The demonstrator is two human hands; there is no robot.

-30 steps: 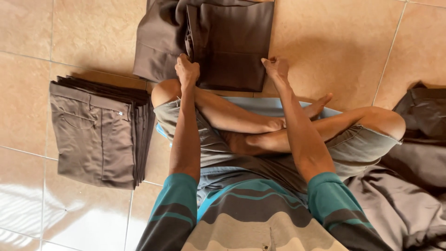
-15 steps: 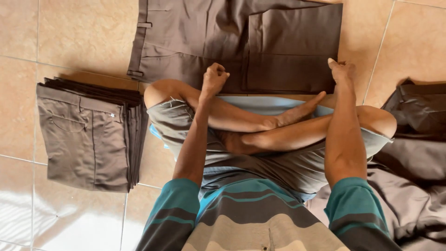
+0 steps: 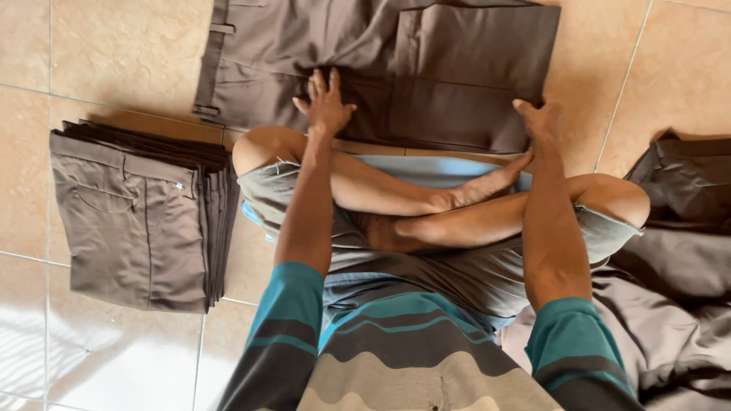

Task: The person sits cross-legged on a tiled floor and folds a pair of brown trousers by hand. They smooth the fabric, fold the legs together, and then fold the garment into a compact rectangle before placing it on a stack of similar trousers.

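— Since half a second ago, what has been shifted?

— Both hands have been moved further onto the brown trousers (image 3: 381,68), and the garment is now seen spread wider across the upper middle of the frame. The left hand (image 3: 325,103), earlier curled into a loose fist, has been opened out.

— How are the fingers (image 3: 316,82) of that hand held?

— They are spread apart and laid flat on the cloth, near the middle of the garment; nothing is gripped. The palm is pressed down on the fabric.

— And the right hand (image 3: 539,120)?

— It is placed at the lower right edge of the trousers, upper right of centre in the frame. Its fingers are bent downward against the cloth; whether the edge is pinched cannot be told.

— Where is the garment lying?

— It is laid flat on the tiled floor (image 3: 91,53), just beyond the crossed legs (image 3: 426,209).

— Is anything kept in a container?

— No container is shown. A stack of folded trousers (image 3: 137,217) is set directly on the floor at the left of the frame, well apart from both hands. A loose heap of dark cloth (image 3: 678,266) is seen at the right edge, beside the right knee.
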